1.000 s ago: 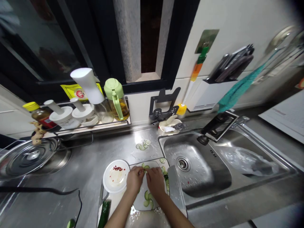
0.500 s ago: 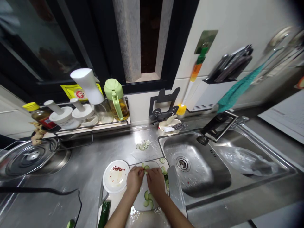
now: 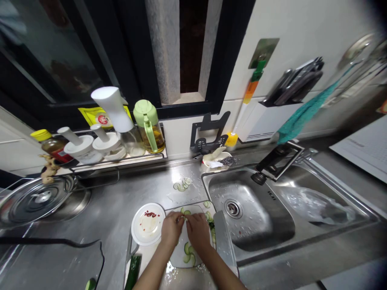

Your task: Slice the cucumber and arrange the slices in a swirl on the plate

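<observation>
Over a pale, rounded plate (image 3: 177, 254), my left hand (image 3: 171, 230) and my right hand (image 3: 197, 231) nearly meet at the far rim. The fingers of both are pinched together, and whatever lies between them is too small to make out. Just beyond the fingertips rest thin cucumber slices (image 3: 187, 212). More cucumber slices (image 3: 189, 253) overlap in a curved group at the plate's near side. To the left is a round white dish (image 3: 139, 235) with small red pieces (image 3: 150, 214) in it. A cutting board (image 3: 145, 257) lies underneath.
A dark green cucumber (image 3: 133, 272) lies at the board's left. A grey flat blade-like piece (image 3: 222, 229) stands right of the plate, beside the sink (image 3: 250, 237). Loose cucumber slices (image 3: 183, 185) lie on the steel counter. An oil jug (image 3: 148, 127) stands on the shelf.
My hands stay in the same place, with only slight movement of the fingertips. The whole view shifts very slightly.
</observation>
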`<state>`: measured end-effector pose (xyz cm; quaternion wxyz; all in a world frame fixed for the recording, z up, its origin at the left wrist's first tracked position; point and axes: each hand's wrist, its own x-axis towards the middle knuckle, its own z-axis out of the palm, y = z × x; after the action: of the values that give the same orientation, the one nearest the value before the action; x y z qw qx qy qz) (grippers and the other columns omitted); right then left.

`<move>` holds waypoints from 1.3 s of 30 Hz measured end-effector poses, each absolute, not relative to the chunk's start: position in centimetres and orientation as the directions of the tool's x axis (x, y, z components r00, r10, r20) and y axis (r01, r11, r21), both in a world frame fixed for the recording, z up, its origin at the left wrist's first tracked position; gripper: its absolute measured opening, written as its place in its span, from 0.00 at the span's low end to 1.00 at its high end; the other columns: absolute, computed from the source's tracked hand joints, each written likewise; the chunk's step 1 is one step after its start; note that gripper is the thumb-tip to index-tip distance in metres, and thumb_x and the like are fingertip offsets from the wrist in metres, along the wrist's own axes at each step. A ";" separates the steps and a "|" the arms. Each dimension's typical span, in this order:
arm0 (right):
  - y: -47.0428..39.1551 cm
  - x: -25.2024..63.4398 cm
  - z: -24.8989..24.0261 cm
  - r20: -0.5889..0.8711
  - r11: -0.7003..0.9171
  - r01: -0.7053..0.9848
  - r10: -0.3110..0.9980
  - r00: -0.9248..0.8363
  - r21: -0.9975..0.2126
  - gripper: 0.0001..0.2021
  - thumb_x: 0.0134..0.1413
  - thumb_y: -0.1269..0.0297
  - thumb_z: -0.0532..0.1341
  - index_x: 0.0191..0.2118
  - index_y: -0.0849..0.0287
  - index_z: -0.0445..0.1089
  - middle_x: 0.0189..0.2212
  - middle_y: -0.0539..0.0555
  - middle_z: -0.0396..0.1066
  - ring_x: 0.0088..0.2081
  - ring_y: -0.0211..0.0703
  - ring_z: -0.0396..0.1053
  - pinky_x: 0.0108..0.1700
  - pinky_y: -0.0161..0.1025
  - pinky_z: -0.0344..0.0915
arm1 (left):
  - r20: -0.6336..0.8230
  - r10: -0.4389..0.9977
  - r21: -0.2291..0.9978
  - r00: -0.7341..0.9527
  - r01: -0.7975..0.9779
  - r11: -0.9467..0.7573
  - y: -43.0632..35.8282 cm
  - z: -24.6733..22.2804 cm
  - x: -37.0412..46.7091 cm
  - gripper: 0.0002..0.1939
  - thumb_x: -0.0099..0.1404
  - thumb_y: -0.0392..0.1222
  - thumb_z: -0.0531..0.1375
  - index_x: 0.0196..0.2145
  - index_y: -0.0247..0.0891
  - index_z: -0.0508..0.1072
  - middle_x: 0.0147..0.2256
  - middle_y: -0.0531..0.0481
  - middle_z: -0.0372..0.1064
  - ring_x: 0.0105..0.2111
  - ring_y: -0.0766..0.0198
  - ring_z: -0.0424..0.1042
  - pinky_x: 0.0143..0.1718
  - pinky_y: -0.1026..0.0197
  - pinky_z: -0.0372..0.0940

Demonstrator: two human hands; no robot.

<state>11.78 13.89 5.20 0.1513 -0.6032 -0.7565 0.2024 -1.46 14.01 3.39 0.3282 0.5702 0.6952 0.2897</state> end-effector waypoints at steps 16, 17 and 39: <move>13.4 12.4 5.4 -0.032 0.187 0.867 0.974 -0.226 -0.461 0.13 0.57 0.72 0.55 0.43 0.55 0.74 0.35 0.53 0.73 0.42 0.48 0.62 0.45 0.42 0.56 | -0.081 0.987 0.770 -0.135 0.620 0.149 14.0 3.2 -1.4 0.09 0.60 0.37 0.57 0.32 0.39 0.79 0.32 0.48 0.76 0.35 0.62 0.73 0.39 0.61 0.64; 13.4 12.5 5.4 -0.035 0.184 0.868 0.974 -0.225 -0.461 0.13 0.57 0.72 0.55 0.43 0.55 0.74 0.35 0.54 0.73 0.42 0.49 0.62 0.45 0.42 0.56 | -0.080 0.988 0.770 -0.135 0.621 0.147 14.0 3.2 -1.4 0.10 0.61 0.38 0.57 0.32 0.39 0.79 0.32 0.48 0.76 0.35 0.62 0.73 0.40 0.61 0.64; 14.1 11.6 5.5 -0.076 0.171 0.863 0.969 -0.234 -0.475 0.12 0.57 0.72 0.55 0.43 0.55 0.73 0.37 0.53 0.73 0.42 0.48 0.61 0.44 0.41 0.54 | -0.126 0.979 0.750 -0.158 0.631 0.198 14.0 3.1 -1.3 0.12 0.59 0.34 0.56 0.37 0.39 0.79 0.35 0.47 0.76 0.38 0.62 0.73 0.42 0.61 0.64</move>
<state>11.62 14.11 5.47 0.1230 -0.6066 -0.7552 0.2159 -1.28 13.96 3.14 0.3124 0.5685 0.7082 0.2785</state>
